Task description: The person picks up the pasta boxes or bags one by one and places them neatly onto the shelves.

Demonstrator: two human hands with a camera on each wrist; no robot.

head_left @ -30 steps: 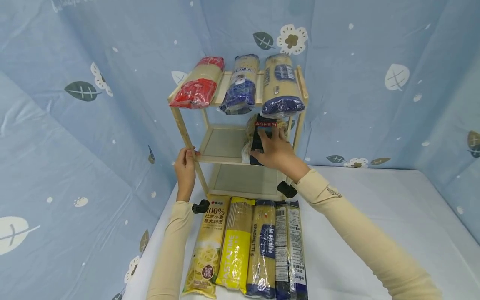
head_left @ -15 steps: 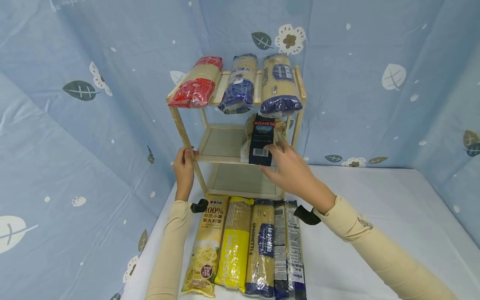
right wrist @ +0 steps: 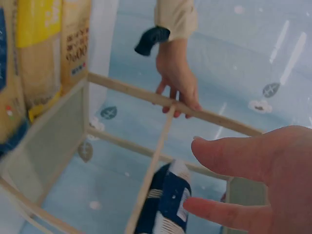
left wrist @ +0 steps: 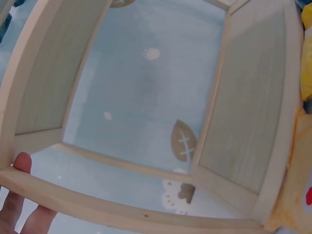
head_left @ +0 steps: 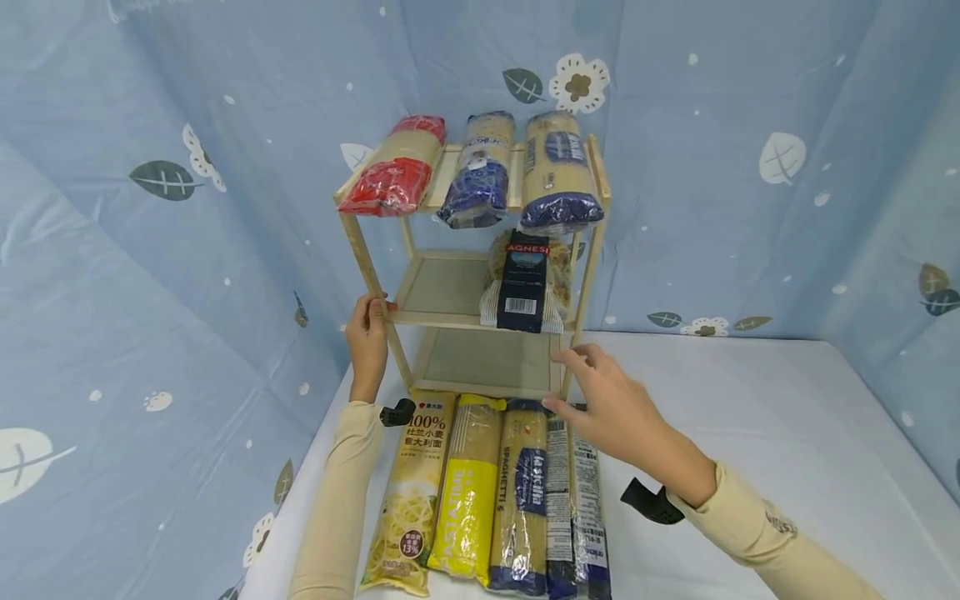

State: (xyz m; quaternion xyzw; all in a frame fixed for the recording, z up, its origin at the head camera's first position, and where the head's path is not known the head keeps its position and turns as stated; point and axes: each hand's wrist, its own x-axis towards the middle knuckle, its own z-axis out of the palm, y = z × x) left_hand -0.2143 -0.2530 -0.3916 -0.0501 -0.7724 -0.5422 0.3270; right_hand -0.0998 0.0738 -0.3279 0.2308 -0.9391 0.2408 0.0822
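A three-tier wooden rack [head_left: 450, 317] stands at the centre of the head view. My left hand [head_left: 367, 333] grips its left front post at the middle shelf; the left wrist view shows fingers [left wrist: 39, 219] around the wood. On the middle shelf, toward the right, sits a pasta bag with a dark AGNESI label [head_left: 523, 279]. In front of the rack's lower right side my right hand [head_left: 618, 408] hangs with thumb and fingers apart, holding nothing. Behind its fingertips lies a dark-blue spaghetti pack [head_left: 588, 517], partly hidden by the hand.
On the top shelf lie a red pasta bag [head_left: 393, 171], a blue one [head_left: 480, 171] and a wider blue-and-clear one [head_left: 562, 171]. Flat on the white table [head_left: 735, 450] are a cream noodle pack [head_left: 408, 500], a yellow pack [head_left: 468, 492] and a La Sicilia spaghetti pack [head_left: 521, 500].
My right hand has let go of the AGNESI pasta bag and moved down and right, off the shelf. The bag stays on the middle shelf. My left hand keeps its grip on the post.
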